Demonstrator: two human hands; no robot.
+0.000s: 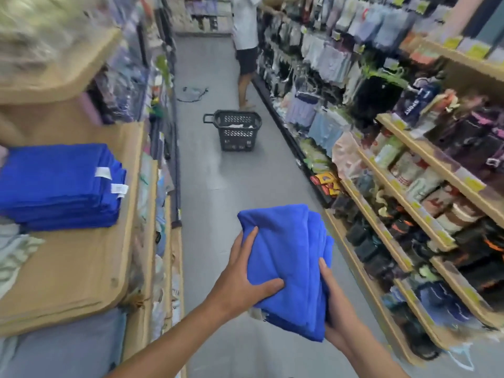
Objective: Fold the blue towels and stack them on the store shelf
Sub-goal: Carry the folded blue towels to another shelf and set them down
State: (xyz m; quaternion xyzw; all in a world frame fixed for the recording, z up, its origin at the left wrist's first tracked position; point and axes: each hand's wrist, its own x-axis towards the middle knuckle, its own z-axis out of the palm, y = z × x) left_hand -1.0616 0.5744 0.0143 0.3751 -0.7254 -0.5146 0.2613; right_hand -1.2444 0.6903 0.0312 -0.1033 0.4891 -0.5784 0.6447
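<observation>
Here, blue towel (pixel 289 257) — folded, thick, layered edges rightward.

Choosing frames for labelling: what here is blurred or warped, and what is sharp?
Head view: packaged goods top-left are smeared by motion blur; the wooden shelves at right bow with wide-angle distortion; the folded blue towel held by left hand and right hand, and the stack of blue towels, look fairly sharp.
</observation>
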